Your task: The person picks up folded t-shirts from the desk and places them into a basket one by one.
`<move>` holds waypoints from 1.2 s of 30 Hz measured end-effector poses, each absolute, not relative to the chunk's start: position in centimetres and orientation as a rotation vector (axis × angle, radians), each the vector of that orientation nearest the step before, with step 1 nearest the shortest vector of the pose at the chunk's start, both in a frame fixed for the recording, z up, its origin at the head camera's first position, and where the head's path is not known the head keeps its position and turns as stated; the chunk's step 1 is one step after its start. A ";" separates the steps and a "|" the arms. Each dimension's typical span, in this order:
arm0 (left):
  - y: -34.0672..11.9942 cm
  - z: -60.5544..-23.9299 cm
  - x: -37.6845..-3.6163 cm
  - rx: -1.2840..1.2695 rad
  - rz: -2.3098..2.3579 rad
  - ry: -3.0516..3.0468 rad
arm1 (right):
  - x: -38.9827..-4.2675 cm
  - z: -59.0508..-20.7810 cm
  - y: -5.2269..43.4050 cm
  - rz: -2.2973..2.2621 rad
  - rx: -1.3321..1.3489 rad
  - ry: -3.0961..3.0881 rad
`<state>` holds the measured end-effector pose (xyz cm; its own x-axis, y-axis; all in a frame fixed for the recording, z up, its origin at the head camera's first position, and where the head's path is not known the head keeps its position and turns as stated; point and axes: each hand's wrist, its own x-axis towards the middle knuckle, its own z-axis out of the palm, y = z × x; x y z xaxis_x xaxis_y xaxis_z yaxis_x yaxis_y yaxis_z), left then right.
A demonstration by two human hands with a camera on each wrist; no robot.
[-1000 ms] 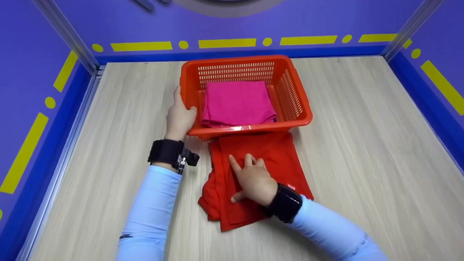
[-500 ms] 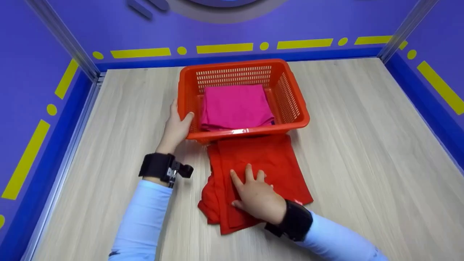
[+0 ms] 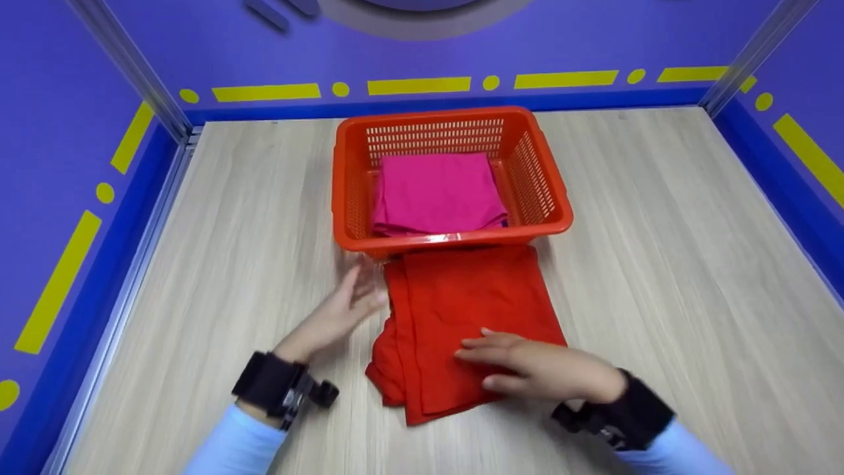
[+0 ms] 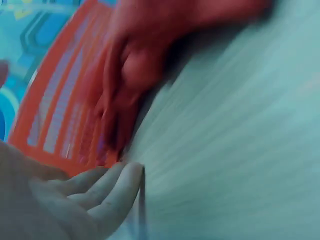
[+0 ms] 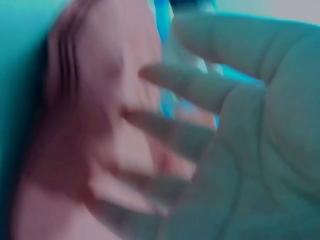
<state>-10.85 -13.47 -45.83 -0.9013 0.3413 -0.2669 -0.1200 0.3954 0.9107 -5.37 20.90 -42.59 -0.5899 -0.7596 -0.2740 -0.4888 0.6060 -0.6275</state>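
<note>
A folded red garment lies on the table, its far edge against the front of a red plastic basket. Its left side is bunched and uneven. Inside the basket rests a folded pink cloth. My left hand is just left of the garment with fingers extended, holding nothing. In the left wrist view its fingertips are near the table surface, beside the garment's folds. My right hand overlaps the garment's lower right part, fingers straight and spread; the right wrist view is blurred.
The wood-grain table extends on both sides of the basket. A blue panel wall with yellow markings stands behind, and similar panels flank left and right. Both wrists wear black straps with small cameras.
My left hand has let go of the basket's left side and come down toward the garment. My right hand has lifted from the garment's middle and shifted right, turning sideways.
</note>
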 end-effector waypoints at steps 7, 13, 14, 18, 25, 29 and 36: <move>-13.3 -45.0 -5.9 0.245 1.513 2.298 | -6.4 -40.7 27.1 -0.786 -0.747 2.481; -11.8 -44.3 -2.0 0.242 1.491 2.398 | -6.9 -41.9 29.6 -1.050 -0.394 2.411; -11.4 -44.3 -1.6 0.231 1.502 2.364 | -7.1 -42.2 29.6 -1.107 -0.335 2.373; -9.9 -44.4 -0.3 0.116 1.586 2.201 | -7.7 -43.2 28.9 -1.305 -0.155 2.212; -7.8 -44.9 -0.3 -0.161 1.825 2.015 | -8.7 -44.5 27.3 -1.491 0.046 2.059; -7.2 -45.2 -1.1 -0.205 1.900 1.955 | -8.9 -45.6 26.5 -1.648 0.034 1.905; -6.0 -46.1 -2.2 -0.264 2.100 1.769 | -8.8 -47.3 24.7 -1.804 0.052 1.624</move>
